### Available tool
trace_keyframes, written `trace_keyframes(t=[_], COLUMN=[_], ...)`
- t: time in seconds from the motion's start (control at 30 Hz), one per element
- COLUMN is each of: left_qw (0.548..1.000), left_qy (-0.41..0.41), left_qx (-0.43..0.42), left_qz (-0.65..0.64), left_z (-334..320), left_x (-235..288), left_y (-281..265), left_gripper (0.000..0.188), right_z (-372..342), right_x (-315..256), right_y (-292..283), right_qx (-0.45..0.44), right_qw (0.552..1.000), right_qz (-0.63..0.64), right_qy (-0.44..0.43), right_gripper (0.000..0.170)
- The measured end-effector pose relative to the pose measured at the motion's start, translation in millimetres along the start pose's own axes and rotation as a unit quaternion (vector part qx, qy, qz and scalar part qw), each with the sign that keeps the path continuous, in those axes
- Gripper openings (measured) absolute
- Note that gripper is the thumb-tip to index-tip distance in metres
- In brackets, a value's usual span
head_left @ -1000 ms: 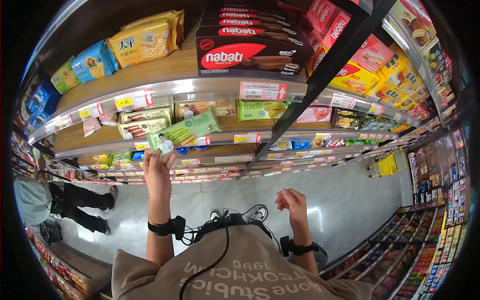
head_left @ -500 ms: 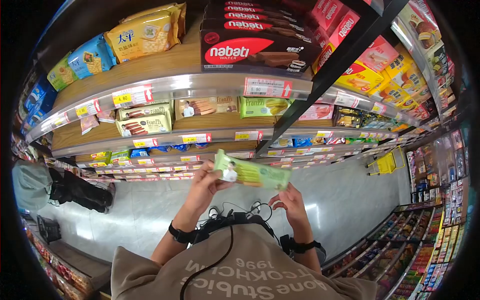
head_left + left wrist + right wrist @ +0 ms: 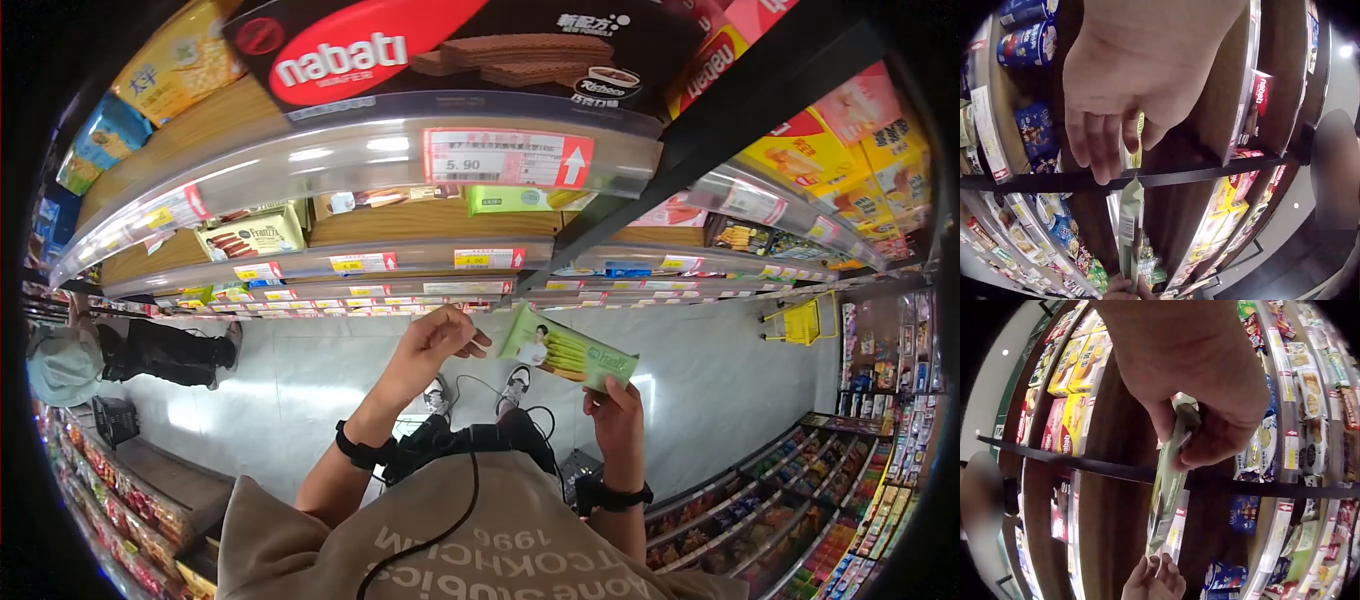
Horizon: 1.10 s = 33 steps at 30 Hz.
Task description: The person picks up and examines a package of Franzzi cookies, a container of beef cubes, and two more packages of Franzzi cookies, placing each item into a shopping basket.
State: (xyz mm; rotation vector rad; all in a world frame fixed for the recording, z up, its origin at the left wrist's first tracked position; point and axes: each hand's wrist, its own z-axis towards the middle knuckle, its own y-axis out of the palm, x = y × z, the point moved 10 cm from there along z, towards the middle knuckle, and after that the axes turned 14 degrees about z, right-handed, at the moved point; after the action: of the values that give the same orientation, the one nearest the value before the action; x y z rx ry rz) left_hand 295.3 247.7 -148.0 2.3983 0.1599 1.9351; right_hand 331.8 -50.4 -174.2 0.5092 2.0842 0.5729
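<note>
A light green Franzzi biscuit-stick pack (image 3: 570, 350) is held out in front of the body. My right hand (image 3: 617, 410) pinches its right end between thumb and fingers; in the right wrist view the pack (image 3: 1166, 500) points away from that grip. Just off the pack's left end is my left hand (image 3: 435, 345), its fingers loosely bent with nothing in them. From the left wrist, the pack (image 3: 1130, 225) shows edge-on beyond the left fingertips, with a barcode on its end.
Shelves with price tags face me, carrying a large nabati wafer box (image 3: 450, 55) and cream Franzzi packs (image 3: 255, 235). A black upright post (image 3: 690, 130) divides them. A yellow basket cart (image 3: 800, 322) stands on the floor at right, and another person (image 3: 150, 355) at left.
The biscuit pack has come down from the shelf front and moved rightward, passing from my left hand to my right. My left hand has let go. The view has moved nearer the shelf.
</note>
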Motion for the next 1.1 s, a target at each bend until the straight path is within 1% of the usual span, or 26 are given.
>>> trace_keyframes(t=[0.13, 0.23, 0.33, 0.43, 0.47, 0.57, 0.6, 0.7, 0.8, 0.87, 0.9, 0.97, 1.1], left_qw=[1.0, 0.994, 0.984, 0.969, 0.956, 0.914, 0.883, 0.827, 0.751, 0.738, 0.731, 0.707, 0.664], left_qy=[-0.003, 0.052, 0.015, 0.006, 0.006, 0.091, 0.11, 0.099, 0.165, 0.132, 0.115, 0.123, 0.121], left_qx=[0.026, 0.095, 0.126, 0.175, 0.193, 0.276, 0.299, 0.319, 0.368, 0.366, 0.364, 0.358, 0.368], left_qz=[-0.006, 0.018, 0.125, 0.173, 0.221, 0.283, 0.345, 0.451, 0.523, 0.551, 0.566, 0.598, 0.64], left_z=[15.4, 21.6, 25.6, 28.8, 31.0, 45.4, 49.7, 59.5, 59.6, 67.1, 70.4, 80.0, 89.0], left_x=[-10.6, 3.6, 25.9, 39.2, 47.6, 65.1, 78.2, 102.2, 128.8, 134.4, 135.1, 135.6, 132.4], left_y=[1.4, -7.7, -22.9, -40.3, -46.0, -64.3, -65.8, -63.2, -55.5, -54.0, -54.3, -52.5, -50.8], left_gripper=[0.014, 0.015, 0.016, 0.018, 0.017, 0.013, 0.012, 0.011, 0.012, 0.012, 0.012, 0.012, 0.013], right_z=[14.0, 17.1, 17.5, 19.4, 16.8, 16.7, 16.8, 17.0, 18.7, 18.0, 17.7, 16.4, 17.9], right_x=[3.9, 3.2, 1.0, 7.9, 8.6, 13.5, 14.6, 21.8, 23.2, 22.2, 21.0, 20.4, 20.0], right_y=[-29.5, -42.6, -50.3, -62.3, -63.3, -71.7, -75.0, -87.1, -96.8, -92.4, -91.0, -88.1, -84.3], right_qx=[0.048, 0.077, 0.084, 0.06, 0.073, 0.101, 0.104, 0.11, 0.113, 0.104, 0.113, 0.133, 0.129], right_qw=[0.998, 0.996, 0.996, 0.998, 0.997, 0.993, 0.993, 0.993, 0.993, 0.994, 0.993, 0.991, 0.991], right_qz=[0.022, 0.036, 0.036, 0.03, 0.037, 0.049, 0.047, 0.043, 0.034, 0.023, 0.024, 0.027, 0.039], right_qy=[0.014, 0.012, -0.008, 0.016, 0.017, 0.023, 0.024, 0.03, 0.026, 0.036, 0.031, 0.023, 0.022], right_gripper=[0.021, 0.024, 0.024, 0.02, 0.02, 0.02, 0.02, 0.02, 0.02, 0.021, 0.021, 0.021, 0.021])
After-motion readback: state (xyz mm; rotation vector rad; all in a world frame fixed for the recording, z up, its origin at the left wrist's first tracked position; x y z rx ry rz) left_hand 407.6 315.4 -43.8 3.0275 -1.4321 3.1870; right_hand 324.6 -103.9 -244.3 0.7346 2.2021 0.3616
